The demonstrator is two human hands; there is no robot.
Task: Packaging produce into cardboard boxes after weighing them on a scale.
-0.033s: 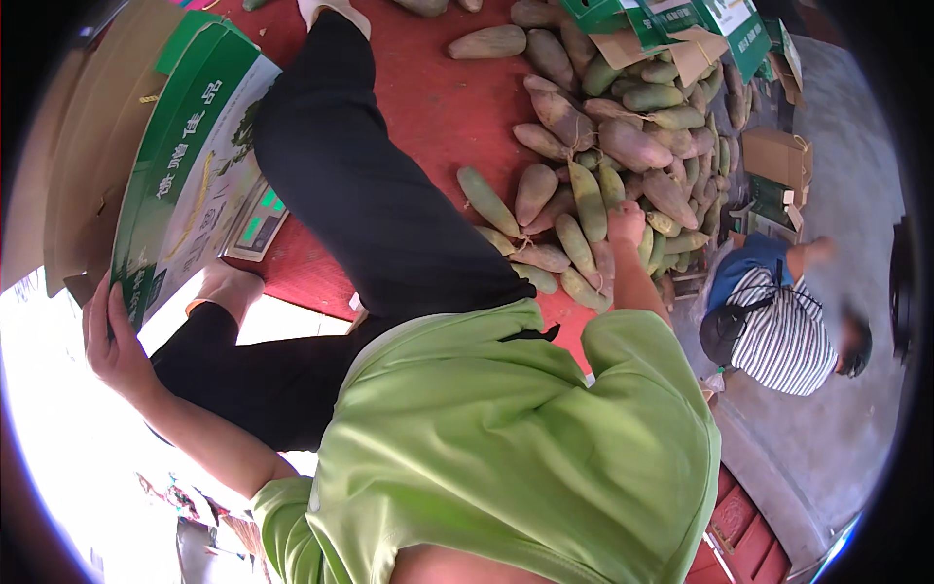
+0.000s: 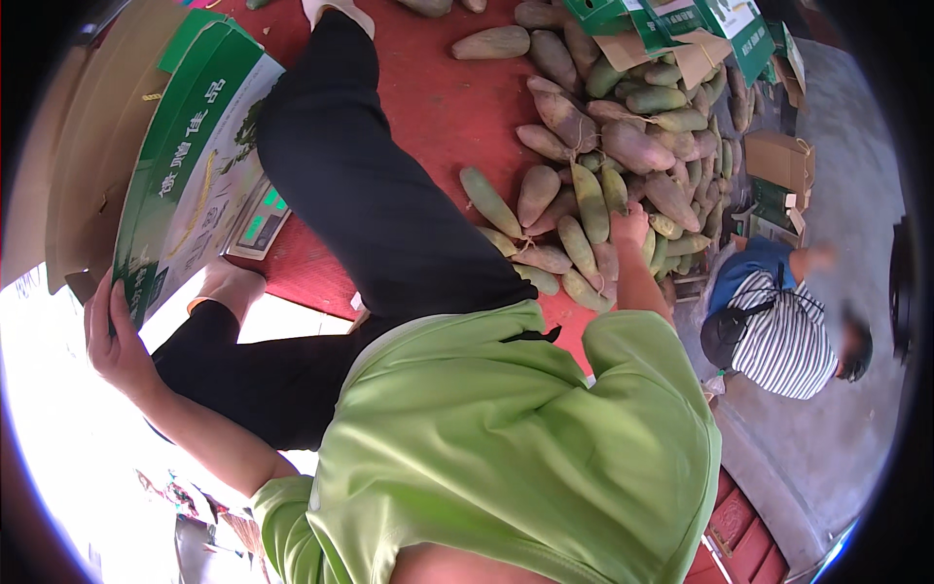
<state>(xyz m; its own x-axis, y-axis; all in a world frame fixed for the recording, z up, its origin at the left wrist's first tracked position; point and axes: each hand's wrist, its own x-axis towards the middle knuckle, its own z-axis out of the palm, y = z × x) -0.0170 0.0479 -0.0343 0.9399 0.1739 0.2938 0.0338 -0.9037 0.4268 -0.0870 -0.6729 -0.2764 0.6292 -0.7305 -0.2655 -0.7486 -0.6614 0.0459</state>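
Observation:
My left hand (image 2: 119, 336) grips the near edge of an upright green-and-white cardboard box (image 2: 195, 127), thumb on the printed side and fingers round the edge. Off to the right, my right hand (image 2: 630, 226) reaches into a big heap of radishes (image 2: 637, 146), green and purplish-pink. Its fingers are curled at the lower end of a green radish (image 2: 614, 187), partly hiding it. Close beside that hand lie another long green radish (image 2: 590, 202) and several more.
A scale (image 2: 259, 224) with green lit digits stands by the box on the red floor covering (image 2: 438, 107). Opened green cartons (image 2: 671, 29) lie on the heap's far side. At right, a person in a striped top (image 2: 778, 331) is low to the grey floor, near a brown carton (image 2: 778, 161).

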